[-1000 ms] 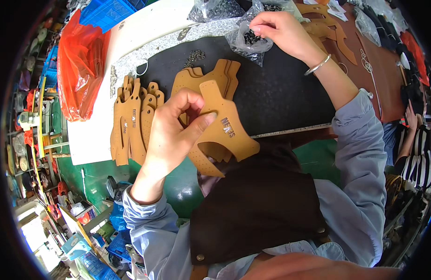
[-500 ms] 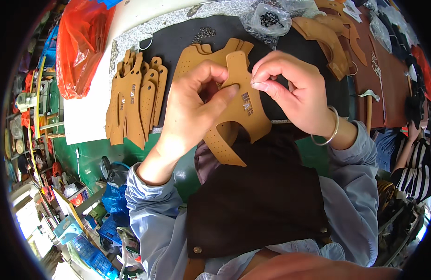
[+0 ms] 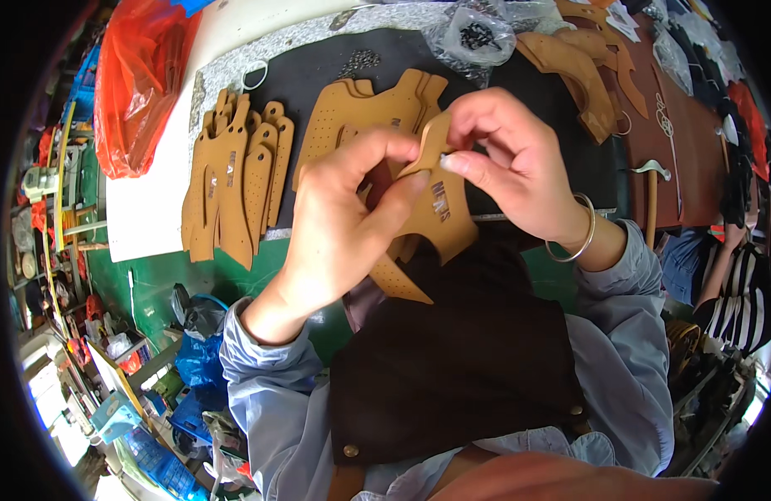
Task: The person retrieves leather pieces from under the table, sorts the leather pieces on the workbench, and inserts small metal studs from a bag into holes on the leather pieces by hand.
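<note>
A cut tan leather piece (image 3: 452, 219) with punched holes and dark stamped marks is held up in front of me, its lower strap hanging toward my dark apron (image 3: 460, 367). My left hand (image 3: 352, 204) pinches its narrow tab between thumb and fingers. Thumb and fingertips of my right hand (image 3: 515, 159) close on the same tab from the other side, and the tab bends between the hands. Whether the right fingertips also hold something small is hidden. Just behind lie more tan leather pieces (image 3: 335, 113) on a black mat (image 3: 561, 171).
Stacked leather pieces (image 3: 227, 188) lie on the left. Small metal parts (image 3: 360, 63) sit at the back beside a clear bag (image 3: 452, 37) of dark pieces. Curved leather pieces (image 3: 581, 83) and a hammer (image 3: 652, 188) lie right. A red bag (image 3: 143, 92) is far left; another person (image 3: 740, 301) is at right.
My right hand has moved in against the tab. The tab stood flat and upright before and is now bent. The leather piece has tilted slightly.
</note>
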Demonstrator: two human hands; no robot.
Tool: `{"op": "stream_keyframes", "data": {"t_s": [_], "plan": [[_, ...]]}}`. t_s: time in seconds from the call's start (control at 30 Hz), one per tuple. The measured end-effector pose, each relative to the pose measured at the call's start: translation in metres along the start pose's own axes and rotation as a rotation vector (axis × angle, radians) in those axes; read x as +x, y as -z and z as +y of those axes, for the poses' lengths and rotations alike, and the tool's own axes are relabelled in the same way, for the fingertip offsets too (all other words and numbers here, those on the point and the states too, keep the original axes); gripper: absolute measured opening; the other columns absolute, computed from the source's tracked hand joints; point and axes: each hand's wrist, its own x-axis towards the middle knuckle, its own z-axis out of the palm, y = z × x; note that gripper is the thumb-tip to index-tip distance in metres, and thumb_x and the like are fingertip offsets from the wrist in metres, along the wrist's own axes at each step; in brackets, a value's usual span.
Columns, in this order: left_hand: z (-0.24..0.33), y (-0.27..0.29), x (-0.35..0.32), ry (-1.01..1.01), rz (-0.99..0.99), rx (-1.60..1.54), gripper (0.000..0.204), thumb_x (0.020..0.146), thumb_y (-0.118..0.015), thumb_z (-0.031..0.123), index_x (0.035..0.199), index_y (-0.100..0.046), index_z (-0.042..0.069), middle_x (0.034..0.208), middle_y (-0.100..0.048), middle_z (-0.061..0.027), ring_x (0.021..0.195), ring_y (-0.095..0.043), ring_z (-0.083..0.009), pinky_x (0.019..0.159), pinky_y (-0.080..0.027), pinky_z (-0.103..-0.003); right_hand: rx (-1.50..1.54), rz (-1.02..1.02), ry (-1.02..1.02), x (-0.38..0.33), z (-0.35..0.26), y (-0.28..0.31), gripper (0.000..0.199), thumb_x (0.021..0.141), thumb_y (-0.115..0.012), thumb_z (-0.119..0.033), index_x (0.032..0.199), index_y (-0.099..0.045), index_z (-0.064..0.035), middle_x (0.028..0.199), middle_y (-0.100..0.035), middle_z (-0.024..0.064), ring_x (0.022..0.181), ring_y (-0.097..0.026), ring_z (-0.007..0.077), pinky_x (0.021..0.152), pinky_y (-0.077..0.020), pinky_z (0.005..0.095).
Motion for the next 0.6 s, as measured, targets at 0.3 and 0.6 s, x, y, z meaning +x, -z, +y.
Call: {"op": "stream_keyframes", "data": {"t_s": [0.3,0.6], "plan": [[-0.004,0.000,-0.004,0.161,-0.040,-0.007,0.016,0.076,-0.059,-0.005,0.092,-0.057,-0.001,0.068,-0.051,0.0020,0.060,-0.044,-0.0027,0.054,-0.035,-0.018,-0.342,-0.060,0.209,0.009,0.007,0.004,0.010,0.077,-0.061,-0.003,0.078,-0.051,0.0004,0.074,-0.054,0.0088,0.064,-0.052,0.0166,0.061,-0.0423,0.0260],[-0.023,0.017,-0.013,0.317,-0.016,0.005,0.014,0.076,-0.063,-0.002,0.089,-0.059,0.000,0.066,-0.054,0.0021,0.058,-0.046,-0.0020,0.054,-0.039,-0.018,-1.163,0.056,0.351,0.075,0.050,0.076,0.005,0.070,-0.064,-0.011,0.073,-0.062,-0.0069,0.074,-0.056,0.0047,0.076,-0.053,0.0216,0.069,-0.0414,0.0318]]}}
